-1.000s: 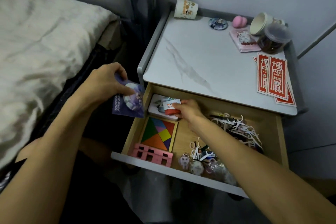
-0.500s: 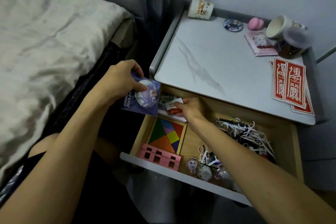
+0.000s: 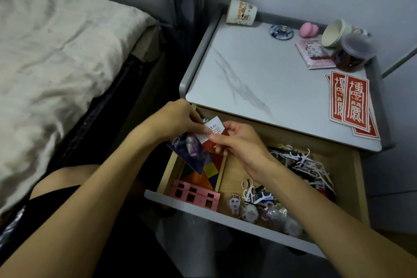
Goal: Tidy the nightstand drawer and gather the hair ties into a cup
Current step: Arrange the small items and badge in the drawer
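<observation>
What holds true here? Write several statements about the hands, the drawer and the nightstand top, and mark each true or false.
1. The drawer stands pulled open. True.
2. The left hand holds nothing. False: it grips a purple card above the drawer's left side.
3. The right hand pinches a small white-and-red card. True.
4. The red paper slips lie inside the drawer. False: they lie on the nightstand top, near its right edge.
5. A pink sponge sits at the back of the nightstand top. True.
</observation>
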Demonstrator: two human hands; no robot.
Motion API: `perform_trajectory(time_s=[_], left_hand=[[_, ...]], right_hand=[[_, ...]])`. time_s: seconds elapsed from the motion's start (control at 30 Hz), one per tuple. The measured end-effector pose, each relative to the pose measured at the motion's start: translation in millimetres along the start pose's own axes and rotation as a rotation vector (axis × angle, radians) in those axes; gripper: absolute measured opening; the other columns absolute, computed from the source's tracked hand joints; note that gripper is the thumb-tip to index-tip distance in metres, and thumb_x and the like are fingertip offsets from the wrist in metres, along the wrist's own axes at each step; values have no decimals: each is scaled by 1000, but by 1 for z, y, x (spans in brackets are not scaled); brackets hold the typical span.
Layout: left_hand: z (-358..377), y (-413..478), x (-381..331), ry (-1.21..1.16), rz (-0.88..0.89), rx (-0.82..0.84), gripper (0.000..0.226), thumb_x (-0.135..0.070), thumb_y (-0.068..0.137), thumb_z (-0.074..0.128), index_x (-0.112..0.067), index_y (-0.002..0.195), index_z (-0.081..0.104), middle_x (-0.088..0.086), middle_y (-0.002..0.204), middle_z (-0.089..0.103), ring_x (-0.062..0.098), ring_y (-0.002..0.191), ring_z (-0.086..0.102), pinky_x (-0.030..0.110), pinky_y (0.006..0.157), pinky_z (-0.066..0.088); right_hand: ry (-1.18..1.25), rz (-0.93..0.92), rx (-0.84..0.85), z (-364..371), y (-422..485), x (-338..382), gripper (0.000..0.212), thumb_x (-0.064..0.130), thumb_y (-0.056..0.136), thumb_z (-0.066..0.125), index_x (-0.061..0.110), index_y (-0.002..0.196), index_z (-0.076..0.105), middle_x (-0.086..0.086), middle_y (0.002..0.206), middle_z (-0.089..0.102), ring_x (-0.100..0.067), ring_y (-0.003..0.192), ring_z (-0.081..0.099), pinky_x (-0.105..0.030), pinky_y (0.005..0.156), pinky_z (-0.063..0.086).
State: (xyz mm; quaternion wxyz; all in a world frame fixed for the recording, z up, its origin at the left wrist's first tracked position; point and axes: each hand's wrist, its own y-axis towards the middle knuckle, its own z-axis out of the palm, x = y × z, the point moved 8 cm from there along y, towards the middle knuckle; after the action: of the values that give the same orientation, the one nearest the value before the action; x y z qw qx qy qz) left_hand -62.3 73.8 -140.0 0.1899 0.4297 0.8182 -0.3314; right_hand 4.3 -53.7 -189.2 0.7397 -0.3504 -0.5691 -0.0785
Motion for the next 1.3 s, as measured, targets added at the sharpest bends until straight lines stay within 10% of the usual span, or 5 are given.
perform_trajectory(time_s=[0.27,0.73,0.9,1.1,1.3], left_hand=[[-6,5,0,-75,-28,-94,8,-30,83,77,-22,85,76,-16,73,66,-7,64,62,4,51,42],[-25,0,19,28,-71,-206,39,-16,77,83,-20,113,70,0,110,67,13,95,59,26,75,43],[-25,2,18,38,-80,-209,44,-17,79,81,-17,121,67,3,116,66,13,95,57,27,75,43],[-26,2,18,-13,-90,-257,35,-19,86,73,-11,120,68,6,110,68,11,87,59,23,70,43],[-27,5,31,-322,-158,-319,21,-20,81,79,-14,101,75,5,88,72,13,76,67,27,67,54]], right_hand=[[323,116,-82,5,-1,-29,10,10,90,66,7,100,68,-6,80,67,-7,58,53,-15,48,41],[-465,93,-389,-58,60,-47,28,24,98,58,6,77,61,-7,55,61,-8,35,54,-21,41,47],[-758,29,-428,-45,78,-44,36,36,95,60,10,70,64,-16,76,71,-31,70,69,-42,66,58],[-921,-13,-399,-43,65,-32,46,45,95,58,20,57,48,-5,63,54,-24,63,56,-27,52,35],[42,145,14,3,-6,-38,44,42,97,53,3,117,59,-15,96,69,-18,66,64,-21,55,48]])
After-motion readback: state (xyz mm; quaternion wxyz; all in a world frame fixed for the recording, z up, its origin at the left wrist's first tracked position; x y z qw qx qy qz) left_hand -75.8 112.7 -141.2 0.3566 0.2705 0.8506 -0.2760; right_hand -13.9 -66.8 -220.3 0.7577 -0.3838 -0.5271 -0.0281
